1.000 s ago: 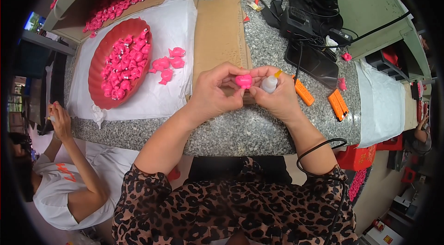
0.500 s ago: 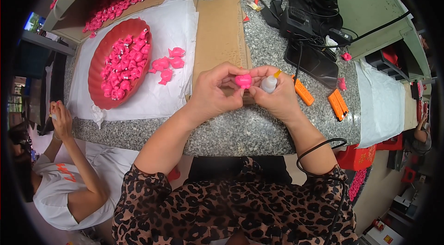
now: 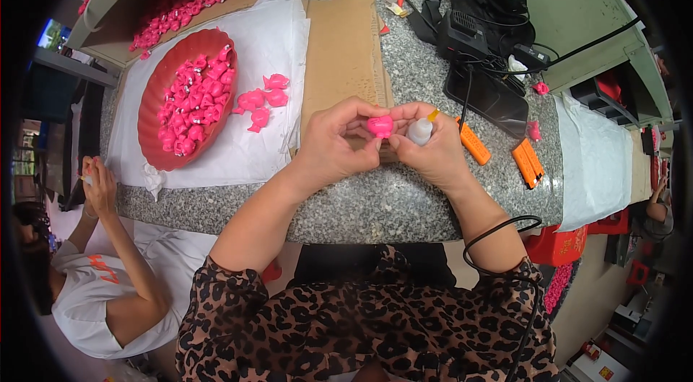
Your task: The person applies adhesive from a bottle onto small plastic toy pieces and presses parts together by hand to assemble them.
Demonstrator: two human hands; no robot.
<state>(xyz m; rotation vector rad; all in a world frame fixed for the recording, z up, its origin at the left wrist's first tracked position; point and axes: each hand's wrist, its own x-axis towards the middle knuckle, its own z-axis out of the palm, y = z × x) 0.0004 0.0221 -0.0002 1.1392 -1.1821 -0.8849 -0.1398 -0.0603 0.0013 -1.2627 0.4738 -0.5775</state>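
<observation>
Pink piece pinched, glue bottle at the ready

Pink plastic sits between both my hands: my left hand (image 3: pixel 336 144) grips the small pink piece (image 3: pixel 380 126) at its fingertips, and my right hand (image 3: pixel 432 151) helps pinch it while clasping a small white glue bottle (image 3: pixel 420 129), orange tip up. I judge this the gluing step; next calls for tipping the nozzle onto the piece. Left of my left hand lie loose pink pieces (image 3: pixel 261 102) and a red tray (image 3: pixel 162 104); orange cutters (image 3: pixel 527 162) sit right. The tabletop (image 3: pixel 375 198) edge is just below my wrists.
</observation>
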